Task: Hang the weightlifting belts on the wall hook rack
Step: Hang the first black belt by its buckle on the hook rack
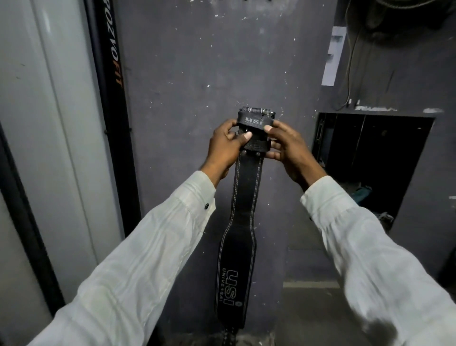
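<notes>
A black leather weightlifting belt with white stitching and "USI UNIVERSAL" lettering hangs straight down in front of a dark grey wall. Its metal buckle is at the top, at about chest height. My left hand grips the buckle end from the left, thumb across the front. My right hand pinches the same end from the right, thumb on the labelled loop. A few dark hook shapes barely show at the very top edge of the frame.
A tall black frame post with orange and white lettering stands left of the wall, beside a pale panel. To the right is a dark open recess holding some items. A white paper and cables hang above it.
</notes>
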`<state>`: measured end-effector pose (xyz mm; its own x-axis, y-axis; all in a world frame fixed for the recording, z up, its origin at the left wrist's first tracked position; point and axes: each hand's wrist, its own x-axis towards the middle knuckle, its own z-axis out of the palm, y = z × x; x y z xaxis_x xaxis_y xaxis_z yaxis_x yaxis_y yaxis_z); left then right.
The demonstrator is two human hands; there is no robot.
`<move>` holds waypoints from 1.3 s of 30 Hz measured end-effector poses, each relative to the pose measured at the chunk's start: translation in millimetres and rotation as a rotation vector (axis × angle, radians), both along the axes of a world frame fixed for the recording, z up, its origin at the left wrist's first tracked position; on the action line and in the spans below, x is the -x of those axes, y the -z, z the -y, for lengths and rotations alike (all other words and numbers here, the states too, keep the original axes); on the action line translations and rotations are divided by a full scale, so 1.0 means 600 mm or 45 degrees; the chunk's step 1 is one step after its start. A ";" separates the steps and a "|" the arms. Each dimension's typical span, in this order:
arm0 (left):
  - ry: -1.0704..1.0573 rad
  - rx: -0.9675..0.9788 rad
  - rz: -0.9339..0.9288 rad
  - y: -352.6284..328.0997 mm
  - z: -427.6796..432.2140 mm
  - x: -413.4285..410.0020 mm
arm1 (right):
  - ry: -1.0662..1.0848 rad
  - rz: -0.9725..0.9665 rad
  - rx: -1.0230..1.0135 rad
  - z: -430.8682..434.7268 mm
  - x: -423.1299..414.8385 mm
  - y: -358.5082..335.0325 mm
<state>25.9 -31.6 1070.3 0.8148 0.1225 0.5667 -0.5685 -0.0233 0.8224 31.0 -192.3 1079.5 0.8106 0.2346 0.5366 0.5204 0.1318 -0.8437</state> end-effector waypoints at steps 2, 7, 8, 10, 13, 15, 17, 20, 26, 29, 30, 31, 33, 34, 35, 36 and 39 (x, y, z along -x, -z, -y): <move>0.037 -0.036 0.015 0.005 0.002 0.004 | 0.030 0.056 -0.050 -0.004 -0.002 -0.003; 0.304 -0.023 -0.008 -0.004 -0.010 0.015 | 0.037 0.097 -0.069 -0.006 -0.009 0.004; 0.365 0.007 -0.055 -0.012 -0.014 0.018 | 0.035 0.086 -0.049 -0.008 -0.009 0.005; 0.444 0.048 -0.137 -0.027 -0.021 0.024 | 0.049 0.065 0.029 -0.012 -0.008 0.007; 0.223 0.027 -0.083 -0.031 -0.028 0.013 | 0.100 0.072 0.105 -0.019 -0.011 0.012; -0.046 -0.070 0.030 -0.022 -0.029 0.001 | 0.173 0.111 0.128 -0.026 -0.016 0.015; -0.271 -0.174 0.133 -0.012 -0.027 -0.007 | 0.276 0.171 0.126 -0.034 -0.020 0.017; -0.444 -0.183 0.207 -0.006 -0.021 -0.010 | 0.403 0.267 0.130 -0.040 -0.026 0.017; -0.430 -0.080 0.233 -0.006 -0.023 -0.028 | 0.537 0.312 0.142 -0.053 -0.042 0.014; -0.504 -0.131 0.189 -0.006 -0.023 -0.035 | 0.626 0.353 0.205 -0.062 -0.053 0.016; -0.512 -0.180 0.180 -0.005 -0.022 -0.040 | 0.633 0.357 0.220 -0.064 -0.059 0.018; -0.513 -0.236 0.173 -0.005 -0.023 -0.047 | 0.630 0.362 0.225 -0.067 -0.062 0.018; -0.503 -0.347 0.146 -0.008 -0.025 -0.067 | 0.633 0.370 0.230 -0.069 -0.070 0.018; -0.496 -0.401 0.125 -0.010 -0.023 -0.075 | 0.647 0.375 0.227 -0.067 -0.074 0.017; -0.487 -0.458 0.120 -0.013 -0.020 -0.079 | 0.658 0.366 0.212 -0.066 -0.076 0.016; -0.464 -0.508 0.127 -0.017 -0.018 -0.086 | 0.654 0.352 0.175 -0.063 -0.082 0.015; -0.407 -0.553 0.184 -0.039 -0.010 -0.113 | 0.662 0.405 0.089 -0.053 -0.111 0.002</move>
